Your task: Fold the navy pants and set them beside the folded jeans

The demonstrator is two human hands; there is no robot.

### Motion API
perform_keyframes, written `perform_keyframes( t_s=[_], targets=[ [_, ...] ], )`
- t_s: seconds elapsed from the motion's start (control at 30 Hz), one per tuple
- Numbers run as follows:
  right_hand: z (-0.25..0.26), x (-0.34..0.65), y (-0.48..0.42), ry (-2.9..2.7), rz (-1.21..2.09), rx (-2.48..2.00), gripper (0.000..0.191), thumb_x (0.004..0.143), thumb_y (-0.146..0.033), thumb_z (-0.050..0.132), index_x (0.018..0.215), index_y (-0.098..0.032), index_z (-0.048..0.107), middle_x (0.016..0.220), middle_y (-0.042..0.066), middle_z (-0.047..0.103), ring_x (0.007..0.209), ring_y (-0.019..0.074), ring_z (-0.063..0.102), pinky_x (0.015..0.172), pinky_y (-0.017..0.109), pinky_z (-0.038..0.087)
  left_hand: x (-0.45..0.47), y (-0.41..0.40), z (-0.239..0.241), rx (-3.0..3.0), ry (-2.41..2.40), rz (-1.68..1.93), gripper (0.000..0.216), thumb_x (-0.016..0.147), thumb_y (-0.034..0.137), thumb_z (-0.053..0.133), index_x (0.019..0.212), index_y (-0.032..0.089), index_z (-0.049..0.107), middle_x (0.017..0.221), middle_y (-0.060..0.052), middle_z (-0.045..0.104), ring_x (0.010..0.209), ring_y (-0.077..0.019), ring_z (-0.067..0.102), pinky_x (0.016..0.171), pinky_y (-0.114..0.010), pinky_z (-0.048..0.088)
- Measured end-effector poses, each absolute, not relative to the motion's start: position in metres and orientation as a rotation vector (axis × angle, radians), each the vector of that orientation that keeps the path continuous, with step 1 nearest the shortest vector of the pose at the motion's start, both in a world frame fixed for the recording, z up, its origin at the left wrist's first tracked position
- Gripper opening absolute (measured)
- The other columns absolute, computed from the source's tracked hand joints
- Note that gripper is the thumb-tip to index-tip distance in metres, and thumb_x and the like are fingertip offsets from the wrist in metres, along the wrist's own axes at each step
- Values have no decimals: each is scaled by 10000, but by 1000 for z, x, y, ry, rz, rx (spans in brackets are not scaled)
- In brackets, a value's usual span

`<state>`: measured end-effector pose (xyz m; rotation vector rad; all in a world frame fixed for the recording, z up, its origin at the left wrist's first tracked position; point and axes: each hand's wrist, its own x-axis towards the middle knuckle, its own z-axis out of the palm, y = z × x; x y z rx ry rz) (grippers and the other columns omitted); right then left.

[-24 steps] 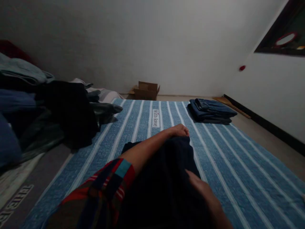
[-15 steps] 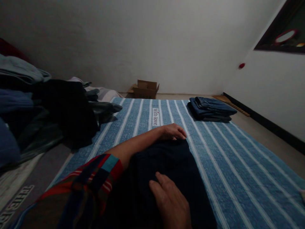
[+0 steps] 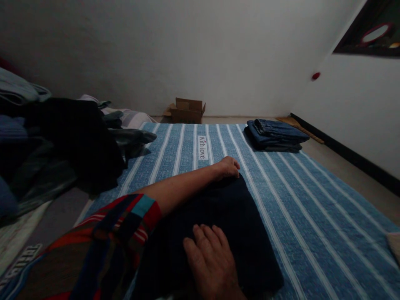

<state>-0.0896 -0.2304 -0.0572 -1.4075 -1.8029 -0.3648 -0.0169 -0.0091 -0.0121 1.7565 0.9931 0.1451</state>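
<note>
A folded dark navy garment (image 3: 250, 246), perhaps trousers, lies on the striped bed cover in front of me. My left hand (image 3: 228, 166) reaches across to its far edge, fingers curled down and closed on the far right corner. Nearer to me, my right hand (image 3: 214, 260) rests flat on top of the cloth, its fingers stretched out. The left sleeve and forearm cover part of the garment's left side, and its dark colour hides the fold lines.
A stack of folded jeans (image 3: 275, 135) sits at the far right of the blue striped cover (image 3: 312, 200). Loose clothes (image 3: 78, 141) are heaped on the left. Beyond the far edge stands an open cardboard box (image 3: 186, 111), against the wall.
My right hand has shifted slightly left and flattened on the cloth. The left hand stays at the far edge. The garment's near right corner now shows, and the view has tilted slightly.
</note>
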Motion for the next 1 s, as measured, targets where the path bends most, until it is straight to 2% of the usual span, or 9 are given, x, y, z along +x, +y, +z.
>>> perform_keyframes(
  t_s=[0.13,0.27,0.43,0.6,1.0],
  targets=[
    [-62,-96,-232,-1861,-341,-1492,319,874,-214,407,1123,-161,599,1133,157,652,1108,306,554,882,472,484,-19,-12,-9,1779,1028,162,283,574,-27,608,810,122,655,705,-5,636,633,-126,571,537,-209,430],
    [-62,-103,-235,-1898,-345,-1500,308,899,-215,396,1125,-154,596,1154,152,637,1156,320,516,911,484,467,-21,-13,-9,1779,1050,180,241,649,2,597,857,109,655,667,-5,616,572,-106,540,506,-200,410],
    [-61,-103,-235,-1842,-358,-1464,337,913,-172,330,1090,-147,615,1134,153,645,1167,320,513,895,481,479,-18,-11,-12,1819,1051,204,305,668,85,673,972,102,647,765,-25,645,659,-124,579,546,-203,433],
    [-55,-91,-236,-1889,-291,-1379,332,875,-137,365,1101,-128,608,1136,165,650,1164,304,522,884,474,492,-11,-11,-20,1888,1033,199,417,605,25,700,1007,118,644,800,-13,659,759,-145,613,625,-205,465],
    [-39,-98,-237,-1847,-267,-1416,370,882,-116,333,1140,-109,599,1178,169,641,1187,281,522,917,442,482,-6,-11,-18,2033,999,131,246,643,11,682,866,114,667,772,-15,666,761,-154,625,667,-234,481]
  ],
)
